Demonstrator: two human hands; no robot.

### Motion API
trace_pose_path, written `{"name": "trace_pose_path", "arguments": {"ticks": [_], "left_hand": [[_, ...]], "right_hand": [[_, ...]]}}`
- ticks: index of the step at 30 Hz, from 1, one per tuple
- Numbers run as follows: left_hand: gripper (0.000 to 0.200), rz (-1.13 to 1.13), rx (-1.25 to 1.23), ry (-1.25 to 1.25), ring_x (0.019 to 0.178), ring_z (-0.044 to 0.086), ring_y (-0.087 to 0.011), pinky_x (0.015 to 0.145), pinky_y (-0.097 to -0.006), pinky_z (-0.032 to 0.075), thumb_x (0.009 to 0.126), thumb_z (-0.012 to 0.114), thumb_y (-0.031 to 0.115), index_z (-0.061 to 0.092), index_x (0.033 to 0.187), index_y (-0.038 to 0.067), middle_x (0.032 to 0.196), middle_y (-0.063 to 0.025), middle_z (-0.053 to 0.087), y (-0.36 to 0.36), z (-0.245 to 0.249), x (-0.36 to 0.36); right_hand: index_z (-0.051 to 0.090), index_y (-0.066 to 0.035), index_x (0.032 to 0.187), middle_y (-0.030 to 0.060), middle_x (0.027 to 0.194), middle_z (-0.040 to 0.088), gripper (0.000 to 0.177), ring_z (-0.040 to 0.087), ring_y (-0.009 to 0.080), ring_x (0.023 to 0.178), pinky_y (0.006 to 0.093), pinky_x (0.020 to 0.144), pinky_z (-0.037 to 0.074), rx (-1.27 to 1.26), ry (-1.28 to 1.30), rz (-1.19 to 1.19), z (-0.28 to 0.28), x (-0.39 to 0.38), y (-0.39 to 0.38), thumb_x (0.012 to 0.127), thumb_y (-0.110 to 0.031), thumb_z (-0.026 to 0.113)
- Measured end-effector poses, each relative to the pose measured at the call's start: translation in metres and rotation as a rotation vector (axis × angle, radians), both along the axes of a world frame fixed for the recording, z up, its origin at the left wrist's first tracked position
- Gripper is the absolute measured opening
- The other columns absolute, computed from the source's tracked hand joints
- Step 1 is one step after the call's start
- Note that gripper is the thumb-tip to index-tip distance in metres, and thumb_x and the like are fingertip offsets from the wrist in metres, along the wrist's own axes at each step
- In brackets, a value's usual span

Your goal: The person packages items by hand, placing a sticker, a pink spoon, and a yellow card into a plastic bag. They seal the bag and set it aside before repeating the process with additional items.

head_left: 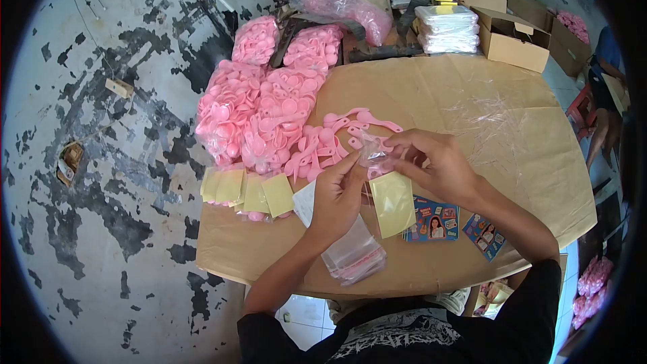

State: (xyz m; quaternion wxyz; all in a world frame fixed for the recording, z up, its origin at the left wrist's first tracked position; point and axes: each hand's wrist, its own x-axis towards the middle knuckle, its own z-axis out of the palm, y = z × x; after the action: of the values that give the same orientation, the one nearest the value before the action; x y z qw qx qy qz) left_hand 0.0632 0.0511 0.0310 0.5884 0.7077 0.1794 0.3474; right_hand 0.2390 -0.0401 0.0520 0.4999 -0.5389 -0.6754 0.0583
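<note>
My left hand [337, 195] and my right hand [431, 162] meet over the brown table. Both pinch the top of a clear plastic bag [373, 153], which has a yellow card [393, 204] hanging in its lower part. Loose pink spoons [317, 152] lie just beyond my hands. Below my left hand is a stack of clear bags [354, 256]. Blue printed cards [435, 221] rest near my right wrist. Several bags with yellow cards [256, 193] are lined up on the left, beside large bags of pink spoons [226, 111].
At the back stand a stack of clear packets [448, 29] and open cardboard boxes [515, 40]. Thin clear strips [495, 125] are scattered on the brown paper surface [418, 87]. Another person [602, 94] is at the far right. A peeling wall fills the left.
</note>
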Motion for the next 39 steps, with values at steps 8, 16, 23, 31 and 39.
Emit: {"name": "trace_pose_path", "arguments": {"ticks": [8,16,23,31,39], "left_hand": [[0.033,-0.013,-0.154,-0.084,0.070,0.066,-0.0111,0.057,-0.0246,0.057,0.101,0.044,0.017,0.054,0.125,-0.003,0.084,-0.0070,0.065,-0.005,-0.009,0.007],[0.030,0.031,-0.088,-0.113,0.068,0.060,-0.0049,0.056,-0.0206,0.051,0.101,0.047,0.018,0.058,0.119,-0.003,0.081,-0.0021,0.063,-0.009,-0.011,0.009],[0.033,-0.068,-0.240,-0.066,0.073,0.067,-0.0125,0.064,-0.0258,0.056,0.099,0.050,0.022,0.059,0.120,-0.001,0.090,-0.0075,0.068,0.000,-0.010,0.009],[0.032,-0.082,-0.231,-0.094,0.082,0.068,-0.0170,0.073,-0.0307,0.057,0.098,0.053,0.023,0.063,0.115,-0.001,0.098,-0.0105,0.069,0.003,-0.009,0.008],[0.037,-0.223,-0.375,-0.128,0.090,0.067,-0.0183,0.078,-0.0324,0.057,0.099,0.051,0.022,0.052,0.129,0.001,0.105,-0.0098,0.066,0.007,-0.002,0.004]], "right_hand": [[0.061,-0.001,0.098,0.0174,0.073,0.062,0.010,0.064,0.0297,0.061,0.0342,0.057,0.050,-0.016,-0.038,-0.060,-0.008,0.001,0.002,0.091,-0.008,0.058],[0.061,0.000,0.109,0.0061,0.080,0.066,0.022,0.060,0.0094,0.067,0.0262,0.060,0.049,-0.288,0.341,0.114,0.004,-0.003,-0.001,0.091,-0.013,0.063],[0.062,0.001,0.113,0.0037,0.090,0.068,0.027,0.059,0.0069,0.078,0.0242,0.070,0.051,-0.270,0.525,0.195,-0.011,0.005,0.007,0.089,-0.010,0.067],[0.067,0.001,0.107,0.0036,0.093,0.068,0.020,0.060,0.0073,0.086,0.0234,0.077,0.051,-0.383,0.487,0.346,-0.002,0.015,0.002,0.090,-0.009,0.064],[0.066,0.003,0.110,0.0052,0.096,0.069,0.023,0.059,0.0057,0.085,0.0244,0.077,0.051,-0.447,0.500,0.208,0.004,0.019,-0.003,0.093,-0.012,0.061]]}}
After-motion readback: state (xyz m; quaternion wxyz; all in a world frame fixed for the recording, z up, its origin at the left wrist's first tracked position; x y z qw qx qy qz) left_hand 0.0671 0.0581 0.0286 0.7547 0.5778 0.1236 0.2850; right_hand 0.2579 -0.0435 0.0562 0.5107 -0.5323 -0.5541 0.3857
